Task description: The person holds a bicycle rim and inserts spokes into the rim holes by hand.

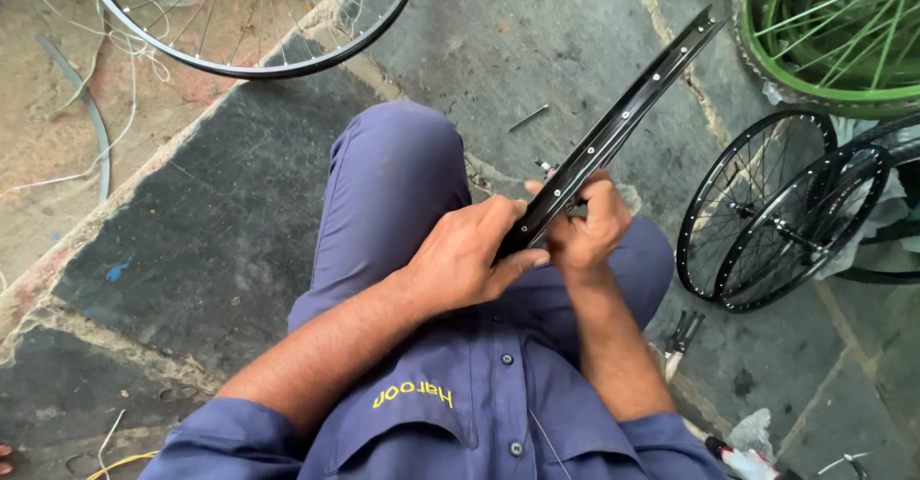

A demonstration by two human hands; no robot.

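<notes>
A black bicycle rim with a row of spoke holes runs edge-on from my lap up toward the top right. My left hand grips its near end from the left, thumb underneath. On the right side of the same end, my right hand is closed around the rim, pinching something small that I cannot make out. Both hands are over my knees, in blue trousers.
A spoked black wheel lies at the top left, a green wheel at the top right, and two small black wheels at the right. Pliers lie by my right leg. A loose spoke piece rests on the stone floor.
</notes>
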